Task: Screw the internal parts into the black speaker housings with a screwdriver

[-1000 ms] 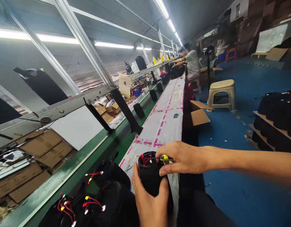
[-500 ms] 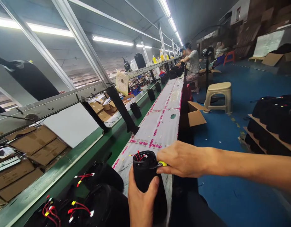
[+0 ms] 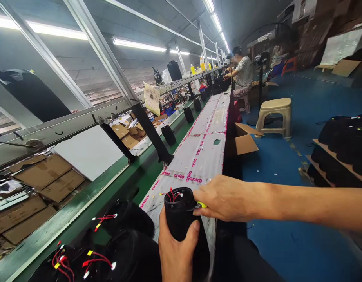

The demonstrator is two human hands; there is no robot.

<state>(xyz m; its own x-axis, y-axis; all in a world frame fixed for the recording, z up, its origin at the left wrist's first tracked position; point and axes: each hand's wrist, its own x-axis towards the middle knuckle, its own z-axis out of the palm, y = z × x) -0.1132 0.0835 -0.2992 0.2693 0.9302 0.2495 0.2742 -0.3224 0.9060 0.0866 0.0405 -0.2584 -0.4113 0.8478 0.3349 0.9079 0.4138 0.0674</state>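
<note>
A black cylindrical speaker housing (image 3: 181, 221) stands upright, with red wires and small connectors showing in its open top. My left hand (image 3: 178, 246) is wrapped round its near side, thumb across the front. My right hand (image 3: 214, 197) is closed on a utility knife (image 3: 202, 205); a bit of its yellow handle and grey metal tip show, and the rest is inside the fist. The tip touches the right side of the housing's rim. To the left, a similar black housing (image 3: 126, 219) lies near others, with red wires (image 3: 103, 260) sticking out.
The bench strip (image 3: 203, 156) is covered with white sheet printed in pink. Along the green conveyor (image 3: 110, 176) stand several black housings (image 3: 168, 135). On the right are a beige stool (image 3: 275, 113), an open carton (image 3: 245, 143) and stacked black housings (image 3: 342, 152). A person (image 3: 242, 72) sits farther down the line.
Both hands keep their grip, and the knife stays at the right side of the rim with barely any shift. The whole view has swung slightly.
</note>
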